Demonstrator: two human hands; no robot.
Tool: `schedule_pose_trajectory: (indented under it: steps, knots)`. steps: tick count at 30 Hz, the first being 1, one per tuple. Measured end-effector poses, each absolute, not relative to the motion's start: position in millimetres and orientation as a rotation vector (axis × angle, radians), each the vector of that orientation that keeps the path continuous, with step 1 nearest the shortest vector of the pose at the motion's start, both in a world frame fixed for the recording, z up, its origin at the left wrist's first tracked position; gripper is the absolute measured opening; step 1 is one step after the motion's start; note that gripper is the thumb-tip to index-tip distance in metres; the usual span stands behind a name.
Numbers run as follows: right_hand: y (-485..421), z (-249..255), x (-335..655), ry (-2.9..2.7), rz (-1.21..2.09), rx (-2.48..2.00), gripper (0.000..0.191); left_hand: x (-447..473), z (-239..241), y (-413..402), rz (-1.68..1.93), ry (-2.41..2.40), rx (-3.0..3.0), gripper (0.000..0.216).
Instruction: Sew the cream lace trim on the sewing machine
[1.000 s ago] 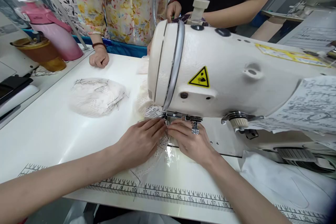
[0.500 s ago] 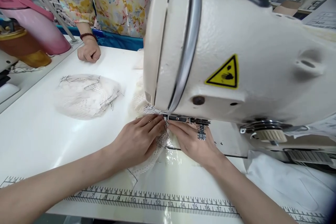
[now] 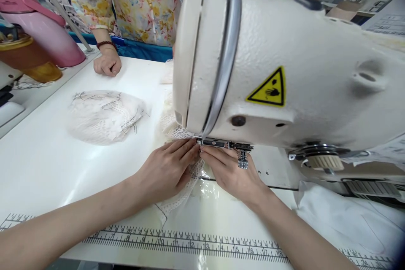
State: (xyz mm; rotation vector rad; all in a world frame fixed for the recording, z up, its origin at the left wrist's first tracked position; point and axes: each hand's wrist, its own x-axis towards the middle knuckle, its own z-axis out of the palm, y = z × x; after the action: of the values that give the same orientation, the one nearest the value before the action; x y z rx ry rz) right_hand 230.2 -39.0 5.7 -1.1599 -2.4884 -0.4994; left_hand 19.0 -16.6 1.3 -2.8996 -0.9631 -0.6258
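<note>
White lace fabric (image 3: 190, 187) lies beneath the head of a sewing machine (image 3: 275, 50), and its scalloped edge trails toward the front of the table. My left hand (image 3: 164, 168) presses on it left of the metal presser area (image 3: 215, 142), fingers close together and closed on the lace, thumb mostly hidden. From the right, my right hand (image 3: 236, 173) reaches partly under the machine head, its fingertips closed at the lace edge and almost meeting the left ones. More of the lace spreads behind the machine head. A dark thread (image 3: 162, 213) hangs near its front end.
A lace bundle with loose dark threads (image 3: 106, 116) lies at left. Beyond it rests another person's fist (image 3: 107, 63). A pink bottle (image 3: 47, 29) and brown container (image 3: 30, 57) stand far left. White cloth (image 3: 344, 215) lies right; a printed ruler (image 3: 190, 242) runs along the front.
The lace has shifted very slightly by the presser area, and my right fingertips sit a touch further left. The view has tilted a little; the other person's fist stays put.
</note>
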Motion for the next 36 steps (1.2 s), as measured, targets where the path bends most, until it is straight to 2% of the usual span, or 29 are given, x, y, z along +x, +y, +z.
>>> schedule_pose_trajectory:
  steps: [26,33,36]
  knots:
    - [-39.4,0.2,228.2,-2.443,-0.513,-1.19,0.04,17.1,6.8,-12.4,-0.575,-0.977,-2.903,0.041]
    - [-37.0,-0.3,229.5,-2.447,-0.43,-1.096,0.033,0.9,44.7,-20.8,-0.562,-0.796,-2.876,0.027]
    - [-38.2,-1.2,229.2,-2.45,-0.413,-1.118,0.035,-20.1,50.1,-35.0,-0.479,-0.526,-2.983,0.048]
